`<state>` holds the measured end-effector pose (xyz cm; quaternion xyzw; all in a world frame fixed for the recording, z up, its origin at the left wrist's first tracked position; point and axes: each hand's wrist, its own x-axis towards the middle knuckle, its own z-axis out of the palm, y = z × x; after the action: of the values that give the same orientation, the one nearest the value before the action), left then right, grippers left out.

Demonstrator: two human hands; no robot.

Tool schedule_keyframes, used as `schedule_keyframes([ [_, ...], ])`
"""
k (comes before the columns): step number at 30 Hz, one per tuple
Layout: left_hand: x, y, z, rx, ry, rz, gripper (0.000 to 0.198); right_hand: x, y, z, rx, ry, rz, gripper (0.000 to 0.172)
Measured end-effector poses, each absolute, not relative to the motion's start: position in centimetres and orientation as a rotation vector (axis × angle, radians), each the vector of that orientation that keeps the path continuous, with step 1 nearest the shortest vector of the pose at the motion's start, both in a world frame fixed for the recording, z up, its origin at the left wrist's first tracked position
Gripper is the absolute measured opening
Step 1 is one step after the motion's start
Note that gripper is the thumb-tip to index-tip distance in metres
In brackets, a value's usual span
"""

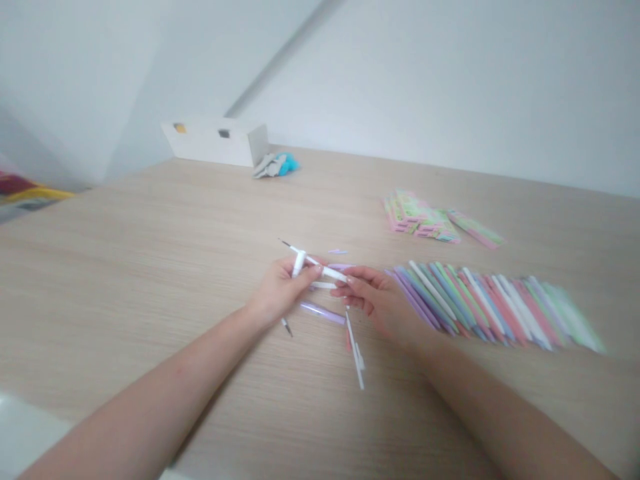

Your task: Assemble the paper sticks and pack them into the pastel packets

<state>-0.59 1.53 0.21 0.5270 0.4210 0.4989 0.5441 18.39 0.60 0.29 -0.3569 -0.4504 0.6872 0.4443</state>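
White pen (334, 273): long axis far-left to near-right, pinched by our left fingers (311, 273) and, near end, right fingers (361, 287).

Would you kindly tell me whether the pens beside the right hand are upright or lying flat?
Lying flat: the pens rest on the tabletop, side by side in a row.

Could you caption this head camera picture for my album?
Left hand and right hand hold white pen parts over a table, beside a row of colourful pens.
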Motion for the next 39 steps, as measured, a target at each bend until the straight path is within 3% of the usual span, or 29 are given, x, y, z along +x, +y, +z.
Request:
schedule_keyframes([
  [6, -0.6, 1.3, 0.3, 1.228, 0.843, 1.095, 0.032, 18.2, 0.4, -0.4, -0.940, -1.343, 1.852, 0.018],
  [21, 0.0, 0.9, 0.7, 1.225, 0.509, 0.981, 0.029, 17.7, 0.1, 0.0, -0.780, -1.117, 2.071, 0.015],
  [39, -0.4, 1.8, 0.6, 1.096, 0.886, 1.151, 0.025, 18.5, 0.3, 0.6, -0.826, -1.273, 2.042, 0.014],
])
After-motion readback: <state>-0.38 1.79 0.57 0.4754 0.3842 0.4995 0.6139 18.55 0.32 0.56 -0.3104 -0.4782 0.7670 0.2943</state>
